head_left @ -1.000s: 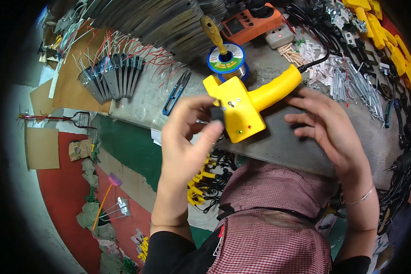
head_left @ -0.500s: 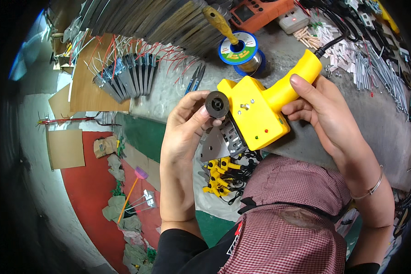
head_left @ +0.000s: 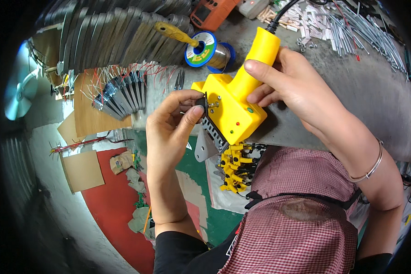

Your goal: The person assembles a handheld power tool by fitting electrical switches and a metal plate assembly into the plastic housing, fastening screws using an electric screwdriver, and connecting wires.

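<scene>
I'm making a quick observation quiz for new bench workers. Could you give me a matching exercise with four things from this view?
Things:
1. Black knob
2. Yellow tool
3. Spool
4. Bracelet

Descriptions:
A. Blue-rimmed, with a yellow handle sticking out of its middle
B. Silver, worn around the right forearm
C. Pinched in the grip of the left hand
D. In the grip of the right hand, a black cord at its end

Right pairs: 1-C, 2-D, 3-A, 4-B.

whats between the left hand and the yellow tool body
The head view shows a black knob pinched by the left hand, then a metal shaft on the yellow tool body.
</scene>
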Motion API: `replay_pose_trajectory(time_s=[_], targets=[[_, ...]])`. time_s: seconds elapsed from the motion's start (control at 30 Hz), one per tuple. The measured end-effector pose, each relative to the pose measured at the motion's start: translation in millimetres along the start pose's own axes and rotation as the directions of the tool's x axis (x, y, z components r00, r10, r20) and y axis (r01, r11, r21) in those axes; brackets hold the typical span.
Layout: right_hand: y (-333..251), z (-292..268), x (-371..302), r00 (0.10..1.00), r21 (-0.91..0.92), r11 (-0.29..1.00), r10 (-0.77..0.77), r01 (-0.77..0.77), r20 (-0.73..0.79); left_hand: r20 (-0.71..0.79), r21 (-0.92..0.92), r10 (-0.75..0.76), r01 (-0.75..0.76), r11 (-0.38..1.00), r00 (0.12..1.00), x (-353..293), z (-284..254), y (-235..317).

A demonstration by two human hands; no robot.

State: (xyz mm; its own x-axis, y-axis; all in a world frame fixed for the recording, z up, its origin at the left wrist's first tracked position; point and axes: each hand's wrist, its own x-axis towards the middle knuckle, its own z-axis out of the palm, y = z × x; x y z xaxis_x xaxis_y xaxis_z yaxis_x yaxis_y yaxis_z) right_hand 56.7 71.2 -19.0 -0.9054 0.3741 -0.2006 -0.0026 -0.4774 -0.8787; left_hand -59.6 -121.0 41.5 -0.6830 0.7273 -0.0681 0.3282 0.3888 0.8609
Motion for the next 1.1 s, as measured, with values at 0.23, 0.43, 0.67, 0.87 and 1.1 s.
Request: replay_pose_trajectory(time_s=[0.23,0.43,0.67,0.87,1.1], targets=[[12.3,-5.5,6.9,0.999,-0.062,0.998,-0.029,0.030,0.013,0.092,0.355,0.047,-0.077,0.932,0.995,5.5,5.2,24.8],[11.5,-10.3,-1.5,0.999,-0.086,0.996,-0.028,0.031,0.027,0.230,0.743,0.318,-0.377,0.552,0.920,-2.7,22.6,35.7],[13.4,-9.6,-3.0,0.999,-0.092,0.995,-0.036,0.038,0.020,0.168,0.730,0.306,-0.326,0.600,0.937,-3.0,26.4,27.6],[17.4,-16.8,4.7,0.993,-0.174,0.979,-0.096,0.107,0.067,0.055,0.662,0.124,-0.130,0.738,0.991,8.0,20.7,22.1],[19.3,-17.3,7.4,0.987,-0.137,0.990,0.008,0.014,0.161,0.001,0.563,-0.558,0.460,0.687,0.830,36.0,15.8,26.9]])
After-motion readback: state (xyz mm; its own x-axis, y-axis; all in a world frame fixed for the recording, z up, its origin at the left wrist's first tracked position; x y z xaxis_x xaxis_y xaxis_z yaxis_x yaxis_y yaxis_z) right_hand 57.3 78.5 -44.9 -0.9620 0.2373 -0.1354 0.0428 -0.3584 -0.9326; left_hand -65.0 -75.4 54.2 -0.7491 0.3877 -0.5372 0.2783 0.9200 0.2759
